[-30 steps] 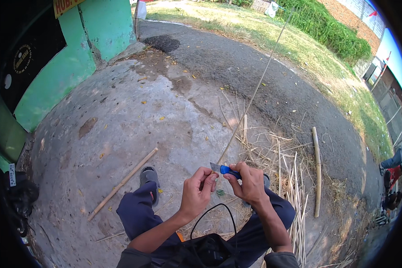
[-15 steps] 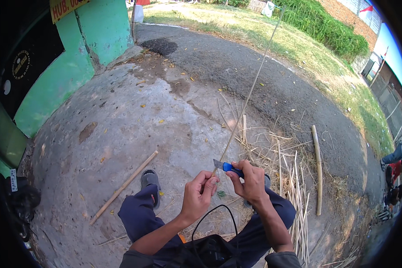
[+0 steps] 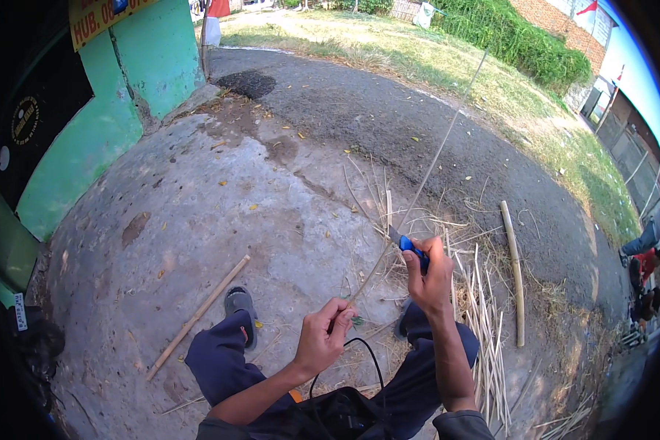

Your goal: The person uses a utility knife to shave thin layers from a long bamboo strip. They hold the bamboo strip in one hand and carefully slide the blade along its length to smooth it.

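In the head view, the right hand point(image 3: 430, 279) has slid its blue-handled knife point(image 3: 409, 249) farther up the thin bamboo sliver point(image 3: 425, 172), away from the left hand point(image 3: 324, 339), so the shaving stroke looks underway. The left hand pinches the sliver's lower end; the right is fisted around the knife handle, above the heap of bamboo strips point(image 3: 484, 323).

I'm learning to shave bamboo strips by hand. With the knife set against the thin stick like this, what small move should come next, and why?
Probably push the blue-handled knife a little further up the thin stick, away from the body. The right hand has its blade on the stick, while the left hand pinches the near end, steadying it.
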The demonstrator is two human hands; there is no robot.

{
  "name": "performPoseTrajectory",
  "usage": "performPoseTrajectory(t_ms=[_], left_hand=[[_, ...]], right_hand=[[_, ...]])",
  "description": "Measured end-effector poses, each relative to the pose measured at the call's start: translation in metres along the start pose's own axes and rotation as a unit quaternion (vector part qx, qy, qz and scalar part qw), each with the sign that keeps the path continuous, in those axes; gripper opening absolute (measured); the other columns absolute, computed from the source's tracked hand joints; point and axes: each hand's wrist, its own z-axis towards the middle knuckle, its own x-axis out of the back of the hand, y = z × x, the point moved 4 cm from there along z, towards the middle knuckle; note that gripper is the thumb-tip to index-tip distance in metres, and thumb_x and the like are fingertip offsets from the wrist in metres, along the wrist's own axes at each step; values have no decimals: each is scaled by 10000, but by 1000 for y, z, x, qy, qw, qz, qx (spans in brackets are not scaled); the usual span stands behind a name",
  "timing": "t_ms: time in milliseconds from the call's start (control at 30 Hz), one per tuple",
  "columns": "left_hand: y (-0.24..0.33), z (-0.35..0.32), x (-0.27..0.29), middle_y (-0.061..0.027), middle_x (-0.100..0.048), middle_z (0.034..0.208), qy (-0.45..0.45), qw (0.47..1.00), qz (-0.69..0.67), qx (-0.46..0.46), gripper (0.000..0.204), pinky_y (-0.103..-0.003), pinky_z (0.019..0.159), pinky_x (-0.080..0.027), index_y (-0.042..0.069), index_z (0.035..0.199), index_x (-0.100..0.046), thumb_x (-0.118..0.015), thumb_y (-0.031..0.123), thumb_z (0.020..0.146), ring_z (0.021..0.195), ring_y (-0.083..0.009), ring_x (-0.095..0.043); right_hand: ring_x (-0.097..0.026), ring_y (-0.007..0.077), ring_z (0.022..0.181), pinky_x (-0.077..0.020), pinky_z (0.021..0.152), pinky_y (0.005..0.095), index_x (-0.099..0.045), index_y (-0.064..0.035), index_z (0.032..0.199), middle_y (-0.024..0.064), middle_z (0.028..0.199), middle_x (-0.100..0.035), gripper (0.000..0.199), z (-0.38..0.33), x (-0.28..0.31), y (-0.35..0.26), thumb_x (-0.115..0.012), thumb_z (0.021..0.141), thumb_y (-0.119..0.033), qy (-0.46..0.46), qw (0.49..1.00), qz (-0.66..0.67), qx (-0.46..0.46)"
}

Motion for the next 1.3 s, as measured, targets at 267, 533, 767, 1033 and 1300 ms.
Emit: performPoseTrajectory(t_ms=[267, 533, 767, 1033, 1300], left_hand=[[-12, 0, 6, 52, -468, 699, -29, 991, -120, 56, 232, -220, 503, -298, 35, 1071, -616, -532, 232, 1162, 580, -12, -387], [-3, 7, 10, 52, -457, 715, -12, 965, -234, 116, 289, -220, 526, -299, 34, 1069, -613, -507, 281, 1176, 589, -14, -370], [-2, 5, 15, 52, -456, 711, 13, 972, -217, 89, 251, -222, 517, -284, 31, 1064, -609, -526, 244, 1168, 591, -10, -364], [2, 8, 17, 52, -479, 704, 29, 974, -209, 85, 233, -226, 519, -301, 27, 1046, -620, -531, 208, 1161, 590, -13, -381], [-5, 9, 16, 38, -510, 675, 30, 985, -155, 76, 220, -241, 523, -319, 17, 1024, -626, -551, 185, 1145, 582, -17, -418]], right_hand=[[-779, 303, 738, -593, 623, 370, -641, 10, 1059, 165, 910, -764, 283, -20, -22, -20, -831, 938, -160, -60, 990, 24, 125], [-751, 302, 699, -573, 591, 387, -666, -14, 1046, 132, 863, -746, 284, -35, -45, -32, -829, 939, -222, -117, 980, 36, 158], [-735, 286, 670, -549, 565, 387, -681, -29, 1034, 105, 845, -745, 286, -37, -56, -36, -834, 936, -251, -124, 979, 36, 155], [-724, 271, 650, -535, 550, 376, -691, -41, 1016, 85, 819, -732, 278, -34, -55, -39, -843, 925, -255, -96, 982, 20, 162], [-722, 263, 631, -527, 538, 364, -692, -43, 1016, 87, 818, -737, 281, -27, -47, -35, -856, 908, -243, -79, 986, -6, 149]])
